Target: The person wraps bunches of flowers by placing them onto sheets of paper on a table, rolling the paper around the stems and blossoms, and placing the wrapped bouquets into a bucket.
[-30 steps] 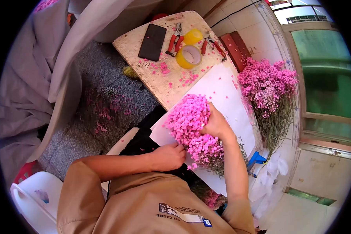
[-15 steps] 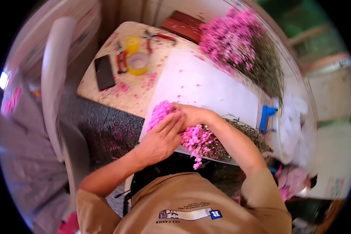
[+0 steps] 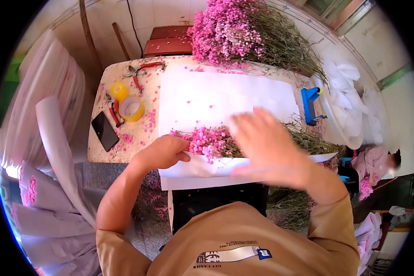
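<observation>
A bunch of pink flowers [image 3: 210,141] with thin green stems lies across a white paper sheet [image 3: 225,99] on the table. The sheet's near edge is folded up along the bunch. At the flower end, my left hand [image 3: 163,152] is closed, pinching the paper edge beside the blooms. My right hand [image 3: 269,149], blurred by motion, is over the middle of the bunch with its fingers apart. It hides part of the stems and fold, and whether it touches them is unclear.
On the table's left are a black phone [image 3: 105,131], yellow tape rolls [image 3: 132,109] and red-handled pruners [image 3: 147,66]. A blue tape dispenser [image 3: 309,106] stands right. Behind lies a large pink flower pile [image 3: 227,34]. A person [image 3: 372,163] is at far right.
My hands have moved apart from the blooms, the left to the paper edge and the right over the bunch. The paper's near edge now stands folded up along the flowers. The view has shifted.
</observation>
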The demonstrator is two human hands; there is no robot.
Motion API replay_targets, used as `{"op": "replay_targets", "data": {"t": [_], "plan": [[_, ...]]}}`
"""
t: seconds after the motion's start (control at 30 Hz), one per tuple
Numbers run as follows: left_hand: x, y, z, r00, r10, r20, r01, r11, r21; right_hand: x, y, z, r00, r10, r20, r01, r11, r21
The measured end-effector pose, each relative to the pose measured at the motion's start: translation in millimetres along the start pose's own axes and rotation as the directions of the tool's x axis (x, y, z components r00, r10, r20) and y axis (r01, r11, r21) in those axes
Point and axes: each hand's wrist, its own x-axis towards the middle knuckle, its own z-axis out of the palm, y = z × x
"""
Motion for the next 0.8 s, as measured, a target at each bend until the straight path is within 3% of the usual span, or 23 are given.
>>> {"op": "replay_targets", "data": {"t": [0.07, 0.17, 0.23, 0.27, 0.37, 0.43, 0.47, 0.5, 0.53, 0.57, 0.6, 0.67, 0.73, 0.77, 0.8], "plan": [[12, -3, -12, 0.999, -0.008, 0.041, 0.008, 1.0, 0.01, -23, -34, 14, 0.986, 0.027, 0.167, -0.024, 0.999, -0.021], [25, -6, -28, 0.983, -0.08, 0.165, 0.075, 0.996, 0.041, -16, -46, 55, 0.993, 0.027, 0.116, -0.032, 0.999, 0.041], [35, -4, -37, 0.946, -0.172, 0.273, 0.153, 0.984, 0.09, 2, -32, 97, 0.996, 0.085, 0.01, -0.083, 0.987, -0.137], [38, -9, -37, 0.943, -0.18, 0.28, 0.158, 0.982, 0.1, 11, -22, 111, 0.996, 0.088, 0.001, -0.087, 0.988, -0.127], [49, -25, -41, 0.949, -0.208, 0.238, 0.221, 0.975, -0.028, 40, 12, 125, 0.995, 0.06, 0.084, -0.065, 0.997, 0.051], [57, -28, -45, 0.918, -0.271, 0.291, 0.297, 0.954, -0.05, 53, 27, 125, 0.937, 0.088, 0.338, -0.18, 0.95, 0.254], [58, -33, -45, 0.915, -0.281, 0.289, 0.307, 0.95, -0.049, 60, 37, 125, 0.939, 0.078, 0.334, -0.171, 0.95, 0.26], [56, -40, -40, 0.983, -0.177, 0.059, 0.176, 0.984, 0.022, 66, 47, 125, 0.919, 0.069, 0.388, -0.2, 0.929, 0.31], [54, -43, -37, 0.987, -0.038, -0.159, 0.059, 0.99, 0.127, 72, 58, 126, 0.897, 0.058, 0.439, -0.234, 0.903, 0.359], [48, -13, -34, 0.911, 0.023, -0.412, 0.164, 0.896, 0.412, 79, 69, 125, 0.878, 0.038, 0.477, -0.256, 0.879, 0.402], [48, 6, -31, 0.891, 0.049, -0.451, 0.176, 0.879, 0.444, 86, 82, 131, 0.88, 0.031, 0.473, -0.254, 0.874, 0.415], [41, 33, -2, 0.953, 0.042, -0.3, 0.077, 0.924, 0.375, 98, 107, 151, 0.855, -0.062, 0.515, -0.301, 0.749, 0.59], [50, 52, 20, 0.968, -0.013, -0.251, 0.166, 0.783, 0.599, 108, 122, 165, 0.852, -0.125, 0.508, -0.292, 0.692, 0.66], [58, 37, 24, 0.953, 0.071, -0.293, 0.165, 0.689, 0.706, 111, 127, 170, 0.862, -0.104, 0.496, -0.321, 0.645, 0.693], [61, 25, 27, 0.952, 0.056, -0.3, 0.183, 0.684, 0.706, 113, 132, 174, 0.87, -0.079, 0.487, -0.352, 0.593, 0.724]]}}
